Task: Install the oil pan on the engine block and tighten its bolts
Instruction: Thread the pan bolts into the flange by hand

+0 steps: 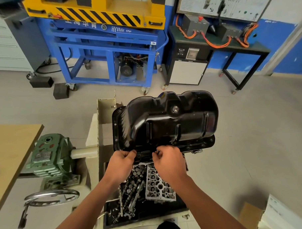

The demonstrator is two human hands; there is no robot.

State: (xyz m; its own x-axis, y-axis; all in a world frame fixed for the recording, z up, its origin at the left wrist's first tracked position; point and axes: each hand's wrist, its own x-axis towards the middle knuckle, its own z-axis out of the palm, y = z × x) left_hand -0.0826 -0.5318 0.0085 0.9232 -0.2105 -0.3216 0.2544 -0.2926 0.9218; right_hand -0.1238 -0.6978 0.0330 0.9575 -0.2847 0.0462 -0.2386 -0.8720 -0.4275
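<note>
The black oil pan (pixel 171 118) sits upside down on the engine block, which is almost wholly hidden beneath it on a cream stand (pixel 102 127). Bolt holes run along the pan's flange (pixel 196 146). My left hand (pixel 121 165) has its curled fingers at the near edge of the flange. A little to the right, my right hand (pixel 168 162) pinches a small bolt (pixel 156 151) at the same near flange edge.
A black tray (pixel 116 219) below the engine holds a cylinder head (pixel 158 183), camshafts and loose parts. A green gearbox (pixel 50 153) with a chrome handwheel (pixel 51 197) stands left beside a wooden table (pixel 8 151). A blue and yellow lift and a black bench stand behind.
</note>
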